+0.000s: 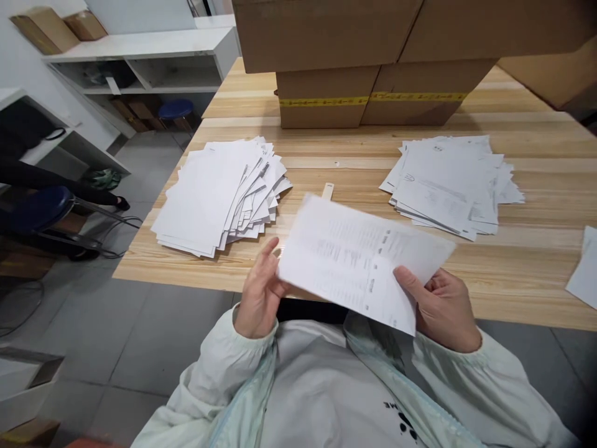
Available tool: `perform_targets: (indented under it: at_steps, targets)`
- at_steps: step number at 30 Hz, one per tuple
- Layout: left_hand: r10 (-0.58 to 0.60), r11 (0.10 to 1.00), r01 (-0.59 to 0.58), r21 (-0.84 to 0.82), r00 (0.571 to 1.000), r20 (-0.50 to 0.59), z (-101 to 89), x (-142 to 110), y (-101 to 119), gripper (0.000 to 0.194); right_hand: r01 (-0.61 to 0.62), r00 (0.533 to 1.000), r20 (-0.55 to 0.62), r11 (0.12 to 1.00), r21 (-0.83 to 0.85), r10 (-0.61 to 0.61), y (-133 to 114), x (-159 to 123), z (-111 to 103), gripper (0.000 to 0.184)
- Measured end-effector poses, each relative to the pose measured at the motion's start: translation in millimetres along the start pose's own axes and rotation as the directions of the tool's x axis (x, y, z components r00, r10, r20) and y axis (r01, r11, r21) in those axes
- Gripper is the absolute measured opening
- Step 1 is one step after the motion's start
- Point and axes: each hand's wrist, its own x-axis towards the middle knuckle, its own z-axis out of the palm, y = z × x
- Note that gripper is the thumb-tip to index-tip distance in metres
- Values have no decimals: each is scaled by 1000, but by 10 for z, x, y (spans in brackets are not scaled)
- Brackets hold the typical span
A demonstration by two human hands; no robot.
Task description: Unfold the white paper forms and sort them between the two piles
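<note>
A printed sheet of paper (345, 255) is held tilted above the near edge of the table. My right hand (441, 305) pinches its right end, thumb on top and fingers underneath. At the sheet's left edge is my left hand (263, 289), fingers apart, with some fingertips at or behind the paper; whether they press on it I cannot tell. To the left lies a fanned pile of papers (205, 186), mostly blank side up. A second loose pile of printed papers (438, 186) rests to the right. Beyond the held sheet, a pale flat strip (328, 191) shows only in part.
Stacked cardboard boxes (321, 106) with yellow tape stand at the back of the wooden table (336, 146). Another paper (585, 267) lies at the right edge. On the left are white shelves (172, 46), a blue stool (37, 208) and part of a person's leg (56, 180).
</note>
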Motion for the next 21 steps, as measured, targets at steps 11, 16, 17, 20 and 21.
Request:
perform_targets:
  at_steps: [11,16,17,20,21]
  targets:
    - [-3,989,-13,144,994,113,153,-17,-53,52,-18,987,156,968,250,-22,166,-352,272,54]
    - [-255,933,123,338,889,381,55,167,133,57,-147,933,352,973,180,76,-127,133,187,74]
    - [-226,932,90,351,901,371,65,181,102,58,-150,930,357,976,157,85,-142,197,238,80]
    - [-54,940,-35,338,967,250,109,194,-23,73,-154,932,346,981,121,104,-109,329,391,77]
    - [0,937,-71,343,979,203,121,197,-54,77,-151,934,342,983,108,106,-86,364,417,71]
